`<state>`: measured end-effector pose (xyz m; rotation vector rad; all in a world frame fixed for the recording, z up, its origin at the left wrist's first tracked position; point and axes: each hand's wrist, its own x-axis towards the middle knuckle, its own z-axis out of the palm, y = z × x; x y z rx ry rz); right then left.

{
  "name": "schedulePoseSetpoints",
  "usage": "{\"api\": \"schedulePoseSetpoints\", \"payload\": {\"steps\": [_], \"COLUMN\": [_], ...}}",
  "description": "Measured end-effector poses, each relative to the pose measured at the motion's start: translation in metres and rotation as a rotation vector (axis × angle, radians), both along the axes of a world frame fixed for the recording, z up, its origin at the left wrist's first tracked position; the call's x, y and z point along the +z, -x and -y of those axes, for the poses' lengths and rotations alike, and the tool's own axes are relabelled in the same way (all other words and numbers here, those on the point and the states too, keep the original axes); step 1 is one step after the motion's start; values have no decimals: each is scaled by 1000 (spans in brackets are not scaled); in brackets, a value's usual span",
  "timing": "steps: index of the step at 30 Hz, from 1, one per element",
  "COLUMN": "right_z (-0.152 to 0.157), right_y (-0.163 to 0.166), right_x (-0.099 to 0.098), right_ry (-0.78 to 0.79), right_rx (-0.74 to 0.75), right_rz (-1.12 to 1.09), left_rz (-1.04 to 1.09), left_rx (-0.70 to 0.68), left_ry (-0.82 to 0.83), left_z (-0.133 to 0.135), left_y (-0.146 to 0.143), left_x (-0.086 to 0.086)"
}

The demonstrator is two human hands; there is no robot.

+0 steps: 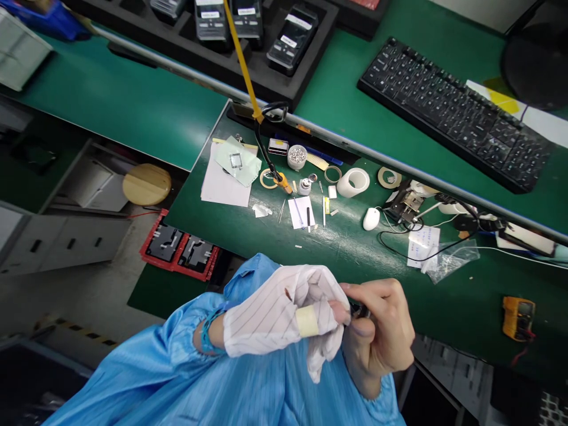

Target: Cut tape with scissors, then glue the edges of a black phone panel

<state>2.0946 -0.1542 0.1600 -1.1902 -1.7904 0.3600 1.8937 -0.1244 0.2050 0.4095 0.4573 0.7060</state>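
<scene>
My left hand wears a white striped glove with a band of tape round one finger, and its fingers are closed. My bare right hand is closed too, thumb pressed forward. Both hands pinch a small dark part between them, close to my blue smock and just in front of the green bench. The fingers hide most of the part, so I cannot name it.
On the bench lie white paper sheets, a dish of small metal parts, tape rolls, tweezers, a white mouse, a plastic bag and a yellow multimeter. Behind are a black keyboard and a foam tray of devices.
</scene>
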Motion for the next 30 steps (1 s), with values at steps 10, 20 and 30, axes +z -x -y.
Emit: {"api": "schedulePoseSetpoints", "payload": {"steps": [10, 20, 30], "right_z": [5, 4, 10], "right_y": [-3, 2, -2], "right_x": [-3, 0, -6], "right_ry": [-13, -34, -16], "right_rx": [35, -2, -2], "right_rz": [-21, 1, 10], "left_rz": [44, 12, 9], "left_rx": [4, -10, -16], "left_ry": [8, 3, 0], "left_z": [6, 4, 2], "left_y": [-3, -2, -2], "left_x": [-10, -6, -5]}}
